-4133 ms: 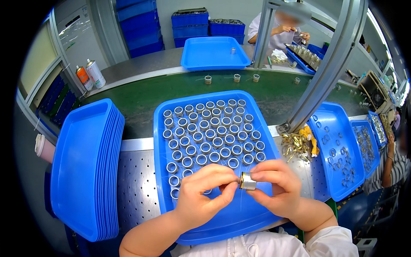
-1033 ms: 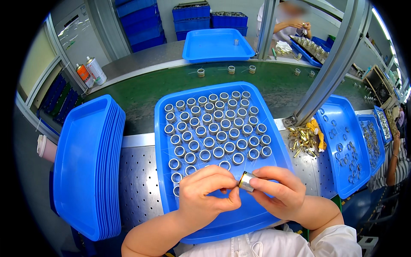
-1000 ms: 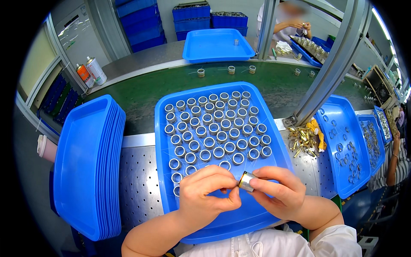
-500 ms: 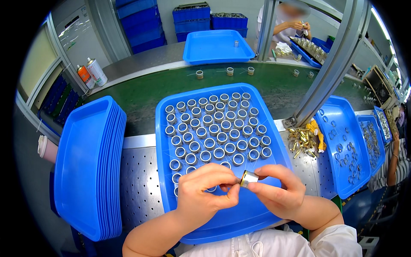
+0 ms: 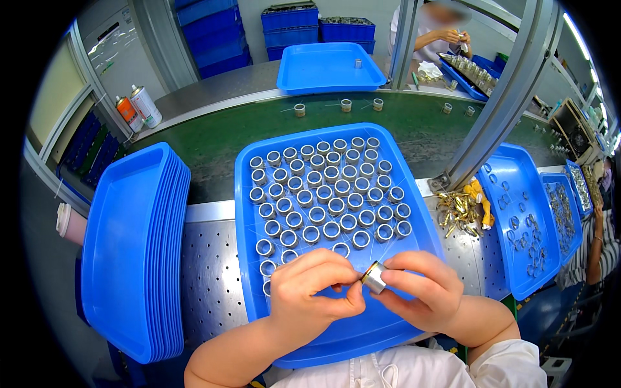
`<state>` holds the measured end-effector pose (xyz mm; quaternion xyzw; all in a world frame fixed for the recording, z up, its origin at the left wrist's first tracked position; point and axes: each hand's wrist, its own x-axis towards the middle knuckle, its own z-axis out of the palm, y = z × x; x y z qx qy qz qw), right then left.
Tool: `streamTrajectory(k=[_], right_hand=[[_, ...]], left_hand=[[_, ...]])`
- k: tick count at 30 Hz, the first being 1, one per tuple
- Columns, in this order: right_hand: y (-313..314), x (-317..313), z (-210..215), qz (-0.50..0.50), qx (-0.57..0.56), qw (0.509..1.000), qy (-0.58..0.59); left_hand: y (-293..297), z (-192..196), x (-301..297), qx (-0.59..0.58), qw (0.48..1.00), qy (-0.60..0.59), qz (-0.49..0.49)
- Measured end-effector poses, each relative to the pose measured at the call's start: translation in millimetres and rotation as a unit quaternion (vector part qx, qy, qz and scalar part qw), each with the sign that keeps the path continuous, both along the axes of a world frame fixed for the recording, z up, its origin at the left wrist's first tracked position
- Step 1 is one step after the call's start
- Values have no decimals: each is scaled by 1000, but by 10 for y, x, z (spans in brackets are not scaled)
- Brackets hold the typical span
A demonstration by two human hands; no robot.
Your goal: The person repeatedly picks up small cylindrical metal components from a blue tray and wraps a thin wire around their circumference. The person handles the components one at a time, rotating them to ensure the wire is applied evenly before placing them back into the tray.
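A blue tray [image 5: 407, 213] lies in front of me, filled with several rows of small silver rings [image 5: 326, 194] standing on end. Over its near part my left hand [image 5: 310, 301] and my right hand [image 5: 424, 291] meet. Between their fingertips they pinch one silver metal ring [image 5: 374, 277], tilted with its opening toward the left. Both hands touch it; the right fingers wrap its right side, the left thumb and forefinger press its left edge.
A stack of empty blue trays [image 5: 129, 252] stands at my left. To the right lie a pile of small brass parts [image 5: 460, 208] and more blue trays with rings [image 5: 521, 226]. A green conveyor belt [image 5: 213, 145] carries loose rings and another blue tray [image 5: 326, 64]. Spray cans [image 5: 137, 107] stand far left. Another person [image 5: 440, 26] works beyond.
The hands stay over the tray's near edge with the ring between them. The fingers have shifted slightly around it. The view has tilted a little.
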<state>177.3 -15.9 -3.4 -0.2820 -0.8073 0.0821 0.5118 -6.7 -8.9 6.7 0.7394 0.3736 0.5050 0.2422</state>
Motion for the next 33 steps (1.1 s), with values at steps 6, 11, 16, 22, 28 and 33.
streamTrajectory(k=[6, 11, 16, 22, 28, 33], right_hand=[[1, 11, -8, -15, -9, 1000, 4], [21, 29, 14, 1, 16, 1000, -21], [-1, 31, -20, 17, -11, 1000, -18], [-8, 29, 33, 34, -111, 992, 45], [44, 43, 22, 16, -33, 999, 5], [49, 55, 20, 14, 12, 999, -28]], left_hand=[[20, -4, 12, -21, 999, -27, -8], [27, 0, 7, -22, 999, -24, -14], [8, -25, -3, -5, 1000, -4, -2], [8, -26, 13, -8, 1000, -17, -4], [39, 5, 0, -109, 990, -80, -48], [37, 15, -26, -124, 988, -72, -61]])
